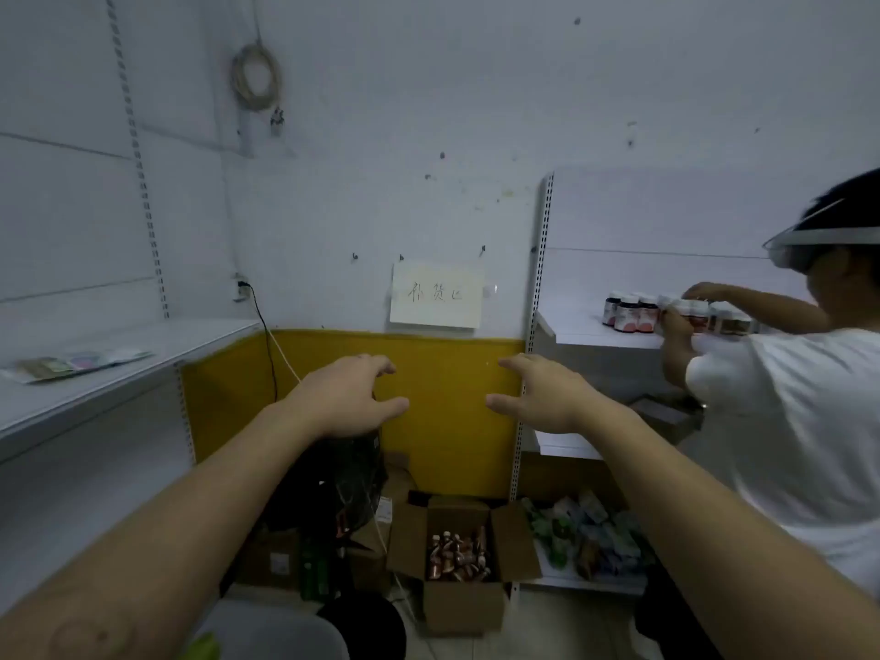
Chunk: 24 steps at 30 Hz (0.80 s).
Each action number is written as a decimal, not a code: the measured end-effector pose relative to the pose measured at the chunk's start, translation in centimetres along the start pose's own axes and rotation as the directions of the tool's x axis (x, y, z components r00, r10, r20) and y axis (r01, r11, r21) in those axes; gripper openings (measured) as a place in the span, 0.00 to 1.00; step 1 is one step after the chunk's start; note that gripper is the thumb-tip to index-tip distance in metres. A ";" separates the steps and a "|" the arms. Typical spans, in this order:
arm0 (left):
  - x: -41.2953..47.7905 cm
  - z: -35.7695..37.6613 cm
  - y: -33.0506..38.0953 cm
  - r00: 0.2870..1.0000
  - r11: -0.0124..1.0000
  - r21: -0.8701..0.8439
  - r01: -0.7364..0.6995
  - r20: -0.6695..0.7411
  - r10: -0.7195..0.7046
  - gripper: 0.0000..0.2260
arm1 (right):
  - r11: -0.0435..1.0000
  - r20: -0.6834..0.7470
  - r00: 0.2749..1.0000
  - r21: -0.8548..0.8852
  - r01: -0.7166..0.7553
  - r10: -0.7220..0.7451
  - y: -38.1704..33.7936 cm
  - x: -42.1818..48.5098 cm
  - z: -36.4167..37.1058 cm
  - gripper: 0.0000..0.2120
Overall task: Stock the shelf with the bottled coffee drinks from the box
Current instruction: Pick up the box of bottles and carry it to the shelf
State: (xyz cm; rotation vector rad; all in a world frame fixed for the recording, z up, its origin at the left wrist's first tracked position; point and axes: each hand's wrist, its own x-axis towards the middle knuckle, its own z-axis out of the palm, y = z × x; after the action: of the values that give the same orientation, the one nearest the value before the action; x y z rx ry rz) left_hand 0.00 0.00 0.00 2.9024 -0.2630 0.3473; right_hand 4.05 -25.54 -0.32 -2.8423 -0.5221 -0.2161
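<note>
An open cardboard box [509, 540] stands on the floor in the corner, holding several brown bottled coffee drinks [457, 557]. My left hand [345, 400] and my right hand [543, 397] are stretched out in front of me, well above the box, facing each other with relaxed, slightly bent fingers and nothing in them. A white shelf [95, 373] runs along the left wall. Another white shelf [585, 333] on the right carries several dark bottles [631, 312].
A person in a white shirt [805, 421] stands at the right, handling bottles on the right shelf. Flat packets [71, 364] lie on the left shelf. A black bag [343, 483], other cartons and green packets [585, 535] crowd the floor and bottom shelf. A paper sign [435, 295] hangs on the wall.
</note>
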 end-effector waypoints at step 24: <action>31.9 18.6 -14.4 0.964 0.986 -0.168 -0.010 0.261 0.054 0.30 | 0.981 0.192 0.962 -0.008 -0.196 0.194 10.2 30.9 16.1 0.37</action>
State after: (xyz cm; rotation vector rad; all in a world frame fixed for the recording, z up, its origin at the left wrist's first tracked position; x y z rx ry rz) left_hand 37.33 4.91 -12.31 2.7771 -0.3620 -0.0595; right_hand 37.96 -20.36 -12.17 -2.8946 -0.2741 0.0981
